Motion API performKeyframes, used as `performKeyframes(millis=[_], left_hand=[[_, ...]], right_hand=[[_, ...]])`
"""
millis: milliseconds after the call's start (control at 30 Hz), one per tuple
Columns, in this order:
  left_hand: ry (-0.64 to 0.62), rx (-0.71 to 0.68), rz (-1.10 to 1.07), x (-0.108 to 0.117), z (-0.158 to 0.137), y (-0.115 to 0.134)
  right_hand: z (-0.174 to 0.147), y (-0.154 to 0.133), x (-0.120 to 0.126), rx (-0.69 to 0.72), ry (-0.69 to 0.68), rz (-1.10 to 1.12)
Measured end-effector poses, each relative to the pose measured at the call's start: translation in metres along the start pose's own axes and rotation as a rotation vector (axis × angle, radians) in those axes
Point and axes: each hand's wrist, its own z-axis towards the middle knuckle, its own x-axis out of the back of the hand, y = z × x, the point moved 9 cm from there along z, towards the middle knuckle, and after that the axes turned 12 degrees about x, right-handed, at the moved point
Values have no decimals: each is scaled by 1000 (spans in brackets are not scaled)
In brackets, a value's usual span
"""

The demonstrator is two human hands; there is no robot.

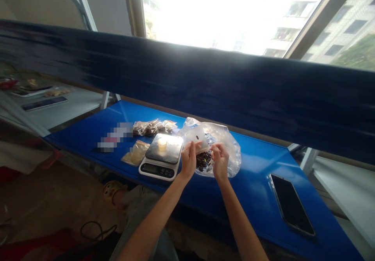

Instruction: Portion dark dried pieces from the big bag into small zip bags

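My left hand [189, 158] is closed on a small clear plastic bag [198, 135], held up with a dark spot showing on its face. Close by on the right, my right hand [220, 160] has its fingertips pinched together near the bag's edge; what lies between them is too small to make out. Beneath both hands, a large clear plastic bag [233, 157] lies spread with dark reddish-brown pieces [203, 160] inside. Left of my left hand stands a white digital kitchen scale [156, 170], bearing a small translucent cup [162, 144].
Small filled plastic bags [154, 127] lie behind the scale, and a flat bag [136, 153] of tan contents sits at its left. A smartphone [291, 204] rests on the blue table [252, 190] at right. A blue shelf edge [187, 81] crosses behind.
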Motion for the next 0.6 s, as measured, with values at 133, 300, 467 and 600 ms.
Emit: performKeyframes(millis=[133,300,467,600], left_hand=[[-62,115,-118,-6,1,-9],[-128,195,-205,-11,4,-14],[-190,200,-192,-19,2,-13],[-184,134,-171,-22,4,-12]], right_hand=[[-1,-16,-6,127,-88,-75],[-2,-27,-6,233,-88,-124],[-5,-28,-13,300,-124,-157],[-6,-20,-18,309,-180,-200]])
